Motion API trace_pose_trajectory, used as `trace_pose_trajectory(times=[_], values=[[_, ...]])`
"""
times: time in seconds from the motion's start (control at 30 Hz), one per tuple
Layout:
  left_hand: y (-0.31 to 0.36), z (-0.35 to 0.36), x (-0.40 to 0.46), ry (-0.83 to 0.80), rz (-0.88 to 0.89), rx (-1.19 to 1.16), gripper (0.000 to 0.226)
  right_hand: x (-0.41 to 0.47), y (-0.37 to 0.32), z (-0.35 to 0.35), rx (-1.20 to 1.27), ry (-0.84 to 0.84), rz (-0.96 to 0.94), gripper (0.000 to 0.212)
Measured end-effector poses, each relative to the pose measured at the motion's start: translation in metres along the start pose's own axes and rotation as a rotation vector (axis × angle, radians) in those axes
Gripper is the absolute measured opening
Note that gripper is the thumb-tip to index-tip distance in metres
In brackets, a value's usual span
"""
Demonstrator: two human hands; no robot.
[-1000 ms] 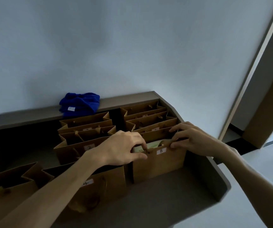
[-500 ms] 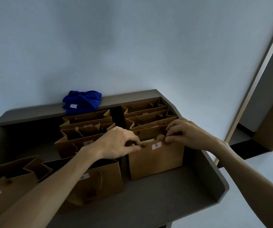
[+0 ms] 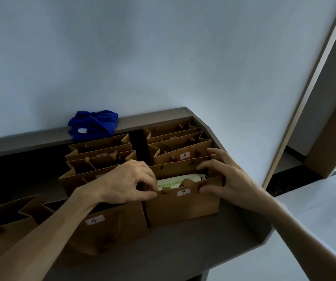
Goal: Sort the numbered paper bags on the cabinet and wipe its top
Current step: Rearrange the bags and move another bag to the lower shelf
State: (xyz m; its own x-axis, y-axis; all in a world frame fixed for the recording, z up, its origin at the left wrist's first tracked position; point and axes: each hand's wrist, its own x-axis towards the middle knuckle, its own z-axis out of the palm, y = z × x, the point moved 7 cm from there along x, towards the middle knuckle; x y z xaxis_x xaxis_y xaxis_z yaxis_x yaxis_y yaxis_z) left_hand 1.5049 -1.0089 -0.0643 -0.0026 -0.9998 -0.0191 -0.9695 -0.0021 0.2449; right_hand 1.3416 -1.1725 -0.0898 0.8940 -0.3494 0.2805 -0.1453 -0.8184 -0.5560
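I see bag 4 nearest, just left of bag 8. My left hand and right hand pinch its front rim (wipes pack inside). Behind stands bag 5; farthest, the blue cloth on the cabinet ledge.

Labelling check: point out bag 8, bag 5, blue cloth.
bag 8 (image 3: 183,207), head view, front panel.
bag 5 (image 3: 169,159), head view, front panel.
blue cloth (image 3: 94,123), head view, folded middle.

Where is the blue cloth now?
The blue cloth lies on the cabinet's raised back ledge, against the wall, just behind the left row of paper bags.
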Motion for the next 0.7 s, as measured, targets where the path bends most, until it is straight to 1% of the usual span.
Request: trace_pose_trajectory(times=[0.07, 0.13, 0.2, 0.23, 0.27, 0.4, 0.47, 0.57, 0.63, 0.7], values=[[-0.005, -0.003, -0.002, 0.063, 0.000, -0.047, 0.010, -0.005, 0.004, 0.009, 0.134, 0.079, 0.092, 0.079], [-0.007, -0.003, -0.003, 0.127, -0.005, -0.057, 0.007, -0.010, 0.009, 0.022, 0.348, 0.125, 0.162, 0.103], [-0.009, -0.002, -0.002, 0.137, -0.037, -0.084, 0.006, -0.013, 0.018, 0.038, 0.516, 0.140, 0.234, 0.117], [-0.010, -0.002, -0.001, 0.130, -0.060, -0.121, 0.005, -0.014, 0.023, 0.046, 0.575, 0.148, 0.268, 0.120], [-0.011, -0.001, -0.001, 0.123, -0.081, -0.163, 0.007, -0.015, 0.030, 0.053, 0.629, 0.154, 0.298, 0.119], [-0.016, 0.002, 0.005, 0.127, -0.151, -0.218, 0.046, -0.016, 0.050, 0.076, 0.733, 0.128, 0.356, 0.096], [-0.020, 0.004, 0.007, 0.113, -0.199, -0.230, 0.057, -0.017, 0.053, 0.081, 0.732, 0.084, 0.343, 0.087], [-0.022, 0.007, 0.011, 0.108, -0.233, -0.231, 0.065, -0.020, 0.053, 0.081, 0.715, 0.080, 0.326, 0.082], [-0.021, 0.004, 0.014, 0.145, -0.233, -0.234, 0.067, -0.022, 0.052, 0.081, 0.686, 0.120, 0.352, 0.079], [-0.021, 0.000, 0.017, 0.181, -0.233, -0.240, 0.069, -0.024, 0.050, 0.081, 0.678, 0.171, 0.379, 0.072]])
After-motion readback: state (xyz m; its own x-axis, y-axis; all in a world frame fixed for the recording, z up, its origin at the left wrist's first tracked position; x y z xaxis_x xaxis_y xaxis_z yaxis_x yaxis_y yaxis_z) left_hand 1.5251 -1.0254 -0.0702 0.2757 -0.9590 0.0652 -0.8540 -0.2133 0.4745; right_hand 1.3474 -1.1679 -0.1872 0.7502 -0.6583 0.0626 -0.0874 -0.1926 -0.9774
